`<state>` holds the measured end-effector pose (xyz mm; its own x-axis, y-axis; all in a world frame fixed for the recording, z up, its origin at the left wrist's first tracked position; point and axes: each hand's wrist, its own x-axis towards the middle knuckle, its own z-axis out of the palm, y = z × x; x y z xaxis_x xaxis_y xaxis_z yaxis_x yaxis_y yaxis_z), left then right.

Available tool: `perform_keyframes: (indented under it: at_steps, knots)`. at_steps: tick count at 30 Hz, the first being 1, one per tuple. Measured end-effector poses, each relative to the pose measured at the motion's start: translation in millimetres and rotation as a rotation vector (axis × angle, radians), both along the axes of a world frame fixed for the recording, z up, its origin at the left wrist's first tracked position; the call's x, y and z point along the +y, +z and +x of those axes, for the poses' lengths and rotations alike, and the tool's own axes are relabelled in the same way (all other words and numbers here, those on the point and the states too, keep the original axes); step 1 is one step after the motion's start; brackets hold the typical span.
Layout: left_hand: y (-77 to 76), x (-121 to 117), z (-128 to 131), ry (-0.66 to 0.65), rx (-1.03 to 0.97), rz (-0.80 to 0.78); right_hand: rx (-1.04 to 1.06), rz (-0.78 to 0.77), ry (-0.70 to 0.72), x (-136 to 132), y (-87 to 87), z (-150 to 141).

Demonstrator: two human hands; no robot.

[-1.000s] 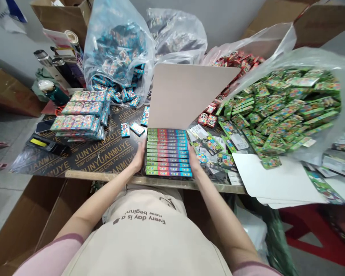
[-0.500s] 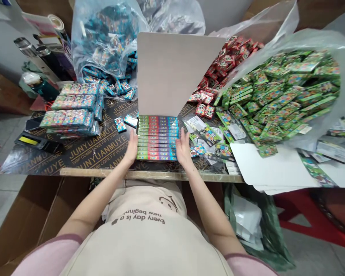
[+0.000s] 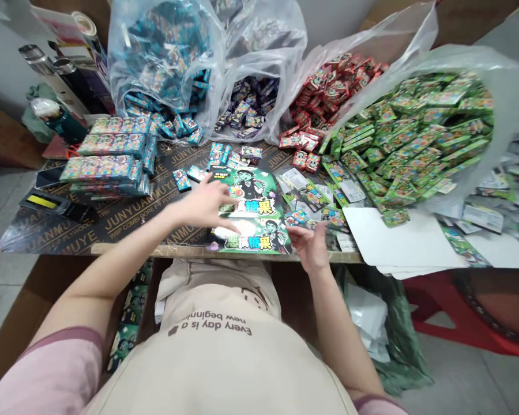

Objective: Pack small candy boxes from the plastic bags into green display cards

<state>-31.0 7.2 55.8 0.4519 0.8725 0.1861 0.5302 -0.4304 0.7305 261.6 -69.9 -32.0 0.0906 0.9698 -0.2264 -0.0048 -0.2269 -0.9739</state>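
In front of me lies a green printed display box with cartoon figures and large coloured characters, its lid folded down over the small packs inside, which are now hidden. My left hand is over the left side of the lid, fingers spread; whether it presses on it I cannot tell. At the front right corner, my right hand is turned up with thumb apart, fingertips at the box edge. Small blue packs lie just left of the box, and flat green packets to its right.
Behind stand clear bags of blue packs, purple packs, red packs and green packs. Wrapped bundles are stacked at left near a black tape-like tool. White card sheets overhang the table edge at right.
The raised lid has come down over the rows of packs. My left hand has moved from the box's left side to above the lid; my right hand has shifted to the front right corner.
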Motion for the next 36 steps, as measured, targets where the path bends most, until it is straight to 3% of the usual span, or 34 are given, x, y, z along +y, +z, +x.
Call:
perform_keyframes:
  at_steps: [2, 5, 8, 13, 17, 21, 29, 32, 36]
  knots:
    - [-37.3, -36, -5, -0.098, 0.239, 0.091, -0.168, -0.011, 0.105, -11, -15.9, -1]
    - [-77.8, -64, -14, 0.014, 0.408, 0.172, -0.442, 0.130, 0.177, -18, -34.7, -8]
    - [-98.9, -68, -19, 0.138, 0.392, 0.178, -0.618, 0.351, 0.103, -15, -44.4, -17]
    - [-116.4, -63, -13, 0.260, 0.272, 0.117, -0.871, 0.636, -0.120, -2, -55.4, -25]
    - [-124.3, -65, -7, 0.284, 0.294, 0.107, -0.953, 0.696, -0.141, 4, -69.2, -22]
    - [-129.8, -64, -5, 0.314, 0.320, 0.099, -0.996, 0.709, -0.071, 7, -81.6, -16]
    - [-145.0, -65, -7, 0.287, 0.052, 0.118, -1.204, 0.743, 0.094, 19, -86.4, -16]
    - [-133.4, -72, -4, 0.338, 0.117, 0.139, -1.247, 0.715, 0.121, 17, -78.8, -9]
    - [-97.7, -68, 10, 0.337, 0.319, 0.236, -1.232, 0.671, -0.025, 7, -53.8, 5]
